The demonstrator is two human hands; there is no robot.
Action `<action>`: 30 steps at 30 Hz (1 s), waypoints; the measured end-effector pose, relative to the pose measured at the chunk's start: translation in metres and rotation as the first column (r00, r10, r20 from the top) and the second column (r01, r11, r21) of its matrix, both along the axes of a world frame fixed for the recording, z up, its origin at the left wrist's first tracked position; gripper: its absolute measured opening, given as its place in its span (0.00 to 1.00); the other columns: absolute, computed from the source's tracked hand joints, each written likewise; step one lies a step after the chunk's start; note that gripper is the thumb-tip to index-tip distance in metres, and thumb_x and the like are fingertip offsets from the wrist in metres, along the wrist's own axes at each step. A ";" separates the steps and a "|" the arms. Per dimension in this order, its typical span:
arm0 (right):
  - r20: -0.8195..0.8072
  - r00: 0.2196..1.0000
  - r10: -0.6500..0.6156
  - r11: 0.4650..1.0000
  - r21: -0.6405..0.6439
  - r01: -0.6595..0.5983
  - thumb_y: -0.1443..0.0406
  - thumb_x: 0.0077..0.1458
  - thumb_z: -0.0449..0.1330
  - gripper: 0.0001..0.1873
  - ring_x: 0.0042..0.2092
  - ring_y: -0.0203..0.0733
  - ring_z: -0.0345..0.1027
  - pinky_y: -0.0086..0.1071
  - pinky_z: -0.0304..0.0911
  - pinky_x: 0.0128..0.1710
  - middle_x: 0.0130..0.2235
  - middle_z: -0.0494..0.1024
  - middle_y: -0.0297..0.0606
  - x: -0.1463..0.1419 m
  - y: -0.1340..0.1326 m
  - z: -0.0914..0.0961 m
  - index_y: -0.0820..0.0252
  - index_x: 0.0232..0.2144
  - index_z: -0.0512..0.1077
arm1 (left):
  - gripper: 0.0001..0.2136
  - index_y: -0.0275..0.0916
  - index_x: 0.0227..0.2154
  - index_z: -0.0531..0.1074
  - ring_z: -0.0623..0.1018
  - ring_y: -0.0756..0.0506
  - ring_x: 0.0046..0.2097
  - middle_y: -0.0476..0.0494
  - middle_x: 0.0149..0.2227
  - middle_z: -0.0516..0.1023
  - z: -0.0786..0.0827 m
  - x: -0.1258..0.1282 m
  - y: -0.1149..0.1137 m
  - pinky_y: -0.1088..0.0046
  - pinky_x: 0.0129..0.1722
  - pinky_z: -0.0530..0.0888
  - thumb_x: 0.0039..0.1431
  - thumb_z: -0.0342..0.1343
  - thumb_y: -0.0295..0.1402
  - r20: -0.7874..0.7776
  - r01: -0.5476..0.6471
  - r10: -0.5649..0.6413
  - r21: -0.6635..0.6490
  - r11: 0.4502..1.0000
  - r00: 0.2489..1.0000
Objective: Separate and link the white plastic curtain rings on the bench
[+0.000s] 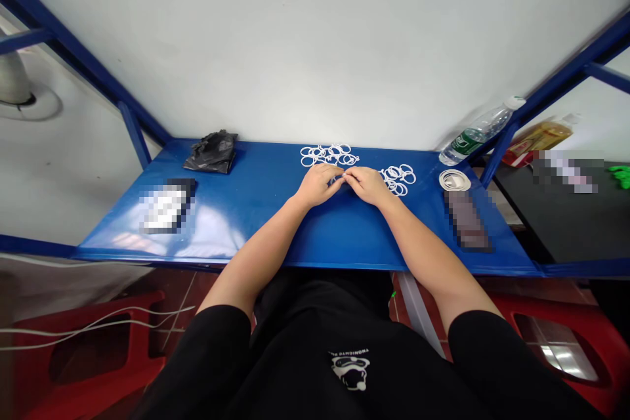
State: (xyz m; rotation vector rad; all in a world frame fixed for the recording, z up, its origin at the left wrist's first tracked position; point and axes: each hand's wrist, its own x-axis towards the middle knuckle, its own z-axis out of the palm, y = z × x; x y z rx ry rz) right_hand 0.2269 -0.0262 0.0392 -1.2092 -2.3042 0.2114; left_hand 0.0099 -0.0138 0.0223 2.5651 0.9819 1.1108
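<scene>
My left hand (317,185) and my right hand (367,186) meet over the middle of the blue table, thumbs and fingers pinched together at the tips. Between them is a white plastic ring (337,177), mostly covered by the fingers. Just beyond my left hand lies a loose pile of white rings with small tabs (325,153), resembling curtain rings. A second cluster of the same white rings (404,174) sits beside my right hand and is partly hidden by it.
A crumpled black plastic bag (211,152) lies at the back left, near a pixelated item (167,206). On the right are a water bottle (475,138), a coiled white strap (455,180) and another pixelated item (466,220). Blue frame bars (134,134) flank the table.
</scene>
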 end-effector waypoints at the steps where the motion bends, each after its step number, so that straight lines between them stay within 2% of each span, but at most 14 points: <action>1: 0.022 1.000 0.006 1.000 0.002 -0.006 0.58 0.73 0.51 0.17 0.43 0.48 0.77 0.37 0.65 0.45 0.41 0.85 0.41 0.000 0.000 -0.001 0.56 0.42 0.79 | 0.11 0.43 0.48 0.81 0.83 0.41 0.53 0.40 0.50 0.85 0.000 0.000 0.001 0.58 0.56 0.77 0.71 0.55 0.36 -0.001 0.015 -0.015 -0.006 1.000 1.000; 6: 0.108 0.994 0.013 1.000 0.015 -0.015 0.58 0.74 0.50 0.17 0.44 0.49 0.77 0.38 0.64 0.46 0.42 0.85 0.43 -0.002 0.001 -0.006 0.56 0.44 0.78 | 0.08 0.43 0.41 0.82 0.84 0.41 0.47 0.42 0.44 0.87 -0.001 0.000 0.002 0.59 0.51 0.78 0.65 0.58 0.33 0.012 0.008 -0.008 -0.024 1.000 1.000; 10: 0.104 0.995 0.011 1.000 -0.014 -0.010 0.58 0.75 0.48 0.18 0.44 0.49 0.77 0.37 0.64 0.44 0.42 0.84 0.41 -0.005 0.000 -0.007 0.55 0.45 0.77 | 0.05 0.42 0.36 0.81 0.84 0.43 0.40 0.44 0.39 0.86 -0.004 0.000 0.001 0.63 0.46 0.79 0.62 0.60 0.33 0.099 -0.025 0.033 -0.076 0.997 0.995; 17: 0.086 0.996 0.004 1.000 -0.028 -0.002 0.57 0.75 0.49 0.17 0.44 0.49 0.77 0.37 0.63 0.43 0.42 0.85 0.42 -0.006 -0.001 -0.004 0.56 0.45 0.76 | 0.07 0.40 0.33 0.80 0.83 0.46 0.38 0.46 0.36 0.86 -0.008 0.001 0.001 0.69 0.42 0.78 0.64 0.59 0.36 0.215 -0.015 0.068 -0.241 0.970 0.974; 21: 0.078 0.997 0.012 1.000 -0.018 -0.010 0.57 0.75 0.48 0.18 0.43 0.49 0.77 0.37 0.62 0.42 0.40 0.84 0.41 -0.006 0.000 -0.005 0.55 0.44 0.76 | 0.09 0.40 0.31 0.79 0.81 0.47 0.34 0.47 0.33 0.85 -0.007 0.000 0.001 0.71 0.37 0.76 0.64 0.57 0.35 0.236 -0.011 0.077 -0.272 0.962 0.969; 30: 0.081 0.997 0.007 0.999 -0.038 -0.004 0.57 0.75 0.48 0.17 0.41 0.48 0.76 0.36 0.60 0.39 0.39 0.83 0.41 -0.006 -0.002 -0.003 0.56 0.42 0.75 | 0.08 0.39 0.28 0.79 0.80 0.48 0.33 0.48 0.31 0.84 -0.005 0.001 -0.001 0.72 0.37 0.74 0.61 0.58 0.32 0.256 0.023 0.055 -0.291 0.957 0.965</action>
